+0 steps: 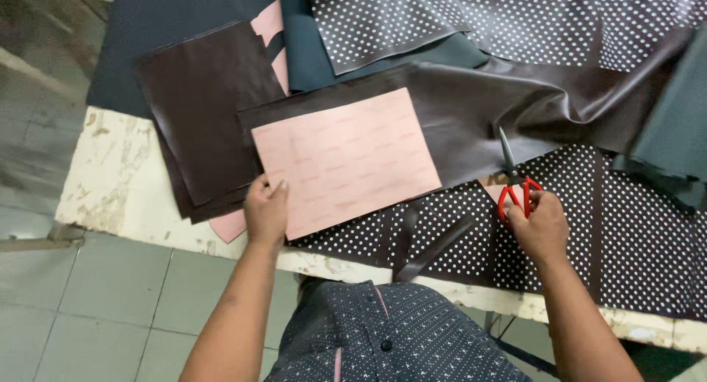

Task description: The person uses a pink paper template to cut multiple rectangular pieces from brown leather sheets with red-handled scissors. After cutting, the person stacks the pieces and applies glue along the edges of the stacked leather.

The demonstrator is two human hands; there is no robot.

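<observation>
Left hand (266, 209) pressed flat on the pink template (346, 160), centre frame, atop the brown sheet (471, 102). Right hand (541, 224) closed through the red scissors (513, 177), blades at the sheet's edge, right of centre. Cut judged barely begun; trimmed pieces (199, 110) lay upper left on the bench (118, 183).

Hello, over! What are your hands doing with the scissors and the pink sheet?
Left hand flat on pink sheet. Right hand grips red scissors, blades at brown material. Nothing blocking the blades.
</observation>
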